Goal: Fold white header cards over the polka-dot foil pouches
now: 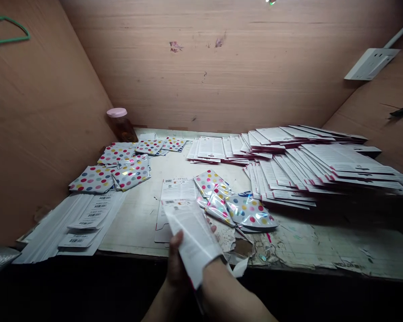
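My left hand grips the lower left edge of a white printed card, thumb on its face, just over the table's front edge. My right hand is almost wholly hidden behind the card. Only a fingertip shows at its right edge, with the forearm below, and it seems to hold the card from behind. Under the card, another white card with barcodes lies flat on the table. Just to the right lie a few shiny polka-dot foil packets.
Fanned stacks of white cards fill the right and back of the worn table. More polka-dot packets and barcode label strips lie at the left. A pink-lidded jar stands in the back corner. Wooden walls enclose three sides, and a socket sits on the right wall.
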Motion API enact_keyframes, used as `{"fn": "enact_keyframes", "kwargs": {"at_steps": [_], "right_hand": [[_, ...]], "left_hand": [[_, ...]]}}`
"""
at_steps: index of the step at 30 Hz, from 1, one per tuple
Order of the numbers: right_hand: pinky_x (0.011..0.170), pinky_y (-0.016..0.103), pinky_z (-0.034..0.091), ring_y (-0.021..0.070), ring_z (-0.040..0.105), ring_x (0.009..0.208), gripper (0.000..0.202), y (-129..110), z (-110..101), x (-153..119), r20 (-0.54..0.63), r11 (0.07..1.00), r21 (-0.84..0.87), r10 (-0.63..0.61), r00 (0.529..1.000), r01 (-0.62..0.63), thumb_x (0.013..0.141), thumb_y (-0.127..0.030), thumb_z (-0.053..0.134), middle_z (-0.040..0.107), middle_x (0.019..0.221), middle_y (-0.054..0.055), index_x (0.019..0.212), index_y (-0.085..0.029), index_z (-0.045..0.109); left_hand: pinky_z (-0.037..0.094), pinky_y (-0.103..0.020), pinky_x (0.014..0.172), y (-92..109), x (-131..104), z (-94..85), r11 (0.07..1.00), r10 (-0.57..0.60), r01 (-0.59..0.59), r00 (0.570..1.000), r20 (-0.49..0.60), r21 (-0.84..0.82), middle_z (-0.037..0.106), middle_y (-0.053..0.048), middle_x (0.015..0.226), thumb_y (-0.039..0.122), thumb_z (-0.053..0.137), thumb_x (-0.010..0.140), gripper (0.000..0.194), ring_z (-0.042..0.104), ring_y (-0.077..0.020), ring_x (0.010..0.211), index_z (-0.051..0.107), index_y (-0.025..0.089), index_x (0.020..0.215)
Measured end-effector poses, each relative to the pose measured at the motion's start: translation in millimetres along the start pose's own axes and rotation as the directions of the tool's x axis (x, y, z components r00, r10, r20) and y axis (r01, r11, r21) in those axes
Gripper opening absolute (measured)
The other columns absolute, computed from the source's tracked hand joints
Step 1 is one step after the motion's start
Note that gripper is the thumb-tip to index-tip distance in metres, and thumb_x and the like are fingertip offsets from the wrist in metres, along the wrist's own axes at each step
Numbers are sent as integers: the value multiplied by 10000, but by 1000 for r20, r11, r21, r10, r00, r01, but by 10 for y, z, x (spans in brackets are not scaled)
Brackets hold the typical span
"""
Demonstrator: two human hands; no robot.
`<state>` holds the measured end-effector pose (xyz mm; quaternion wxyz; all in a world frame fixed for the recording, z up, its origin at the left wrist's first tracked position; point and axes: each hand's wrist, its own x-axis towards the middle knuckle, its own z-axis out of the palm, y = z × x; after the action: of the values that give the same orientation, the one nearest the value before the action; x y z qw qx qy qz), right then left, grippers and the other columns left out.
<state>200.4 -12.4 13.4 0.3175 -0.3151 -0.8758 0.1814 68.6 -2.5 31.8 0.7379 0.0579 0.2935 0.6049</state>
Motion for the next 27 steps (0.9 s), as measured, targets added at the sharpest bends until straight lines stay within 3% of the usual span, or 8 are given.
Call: {"fn": "enact_keyframes", "kwargs": {"at_steps": [3,5,9,12,16,22,24,27], "right_hand": [[935,327,521,208,604,1105,307,81,-188,-151,59,979,143,-156,986,147,956,-355,513,628,1247,68,1242,-254,563],[869,288,536,188,631,1011,261,193,-305,-147,22,983,183,-34,999,29,974,-233,445,658,1120,78,1196,-243,580],[753,368,529,225,594,860,192,464,-328,-8,-102,978,45,208,973,-204,937,-148,474,590,897,82,1018,-199,641],[740,375,511,219,561,826,118,575,-224,11,-81,979,60,198,977,-194,910,-144,536,549,852,61,882,-194,639],[747,370,497,206,541,811,96,592,-146,-51,-106,977,82,203,973,-195,906,-138,557,536,838,46,907,-197,633],[680,349,477,199,526,766,121,602,-147,3,-74,981,34,195,978,-193,916,-151,548,530,787,40,824,-191,615],[668,356,473,202,527,760,122,555,-172,4,-89,986,6,164,982,-164,911,-141,551,540,794,49,830,-189,628],[701,371,491,206,557,785,184,391,-232,-71,-161,999,-38,-23,987,17,883,-73,572,614,850,74,1019,-171,648]], "left_hand": [[467,-471,1008,170,109,-128,947,226,-177,960,-163,269,582,-171,1322,335,678,769,757,581,-333,1184,367,152,1434],[469,-465,1013,199,170,-229,775,458,-330,881,-120,539,464,-138,1447,238,655,808,833,561,-286,1220,195,256,1501],[377,-551,1076,117,115,-417,-153,666,-393,637,388,907,434,-54,1478,144,539,889,519,414,-293,1348,468,335,1367],[363,-527,1100,98,-51,-513,-596,293,-434,665,687,675,644,-40,1254,114,508,898,315,444,-271,1317,652,256,1140],[383,-511,1103,128,-204,-581,-700,-24,-510,716,698,500,495,-155,1432,455,580,872,654,391,-323,1365,433,102,1402],[382,-540,1092,123,-192,-653,-736,-58,-514,697,715,441,453,-218,1446,729,537,769,952,357,-362,1381,376,62,1430],[381,-575,1075,116,-205,-684,-718,-1,-542,627,779,436,439,-219,1447,589,579,832,701,359,-373,1376,498,104,1332],[370,-539,1093,92,-262,-702,-722,118,-587,417,901,367,551,-129,1335,153,572,884,170,430,-303,1327,660,166,1029]]}}
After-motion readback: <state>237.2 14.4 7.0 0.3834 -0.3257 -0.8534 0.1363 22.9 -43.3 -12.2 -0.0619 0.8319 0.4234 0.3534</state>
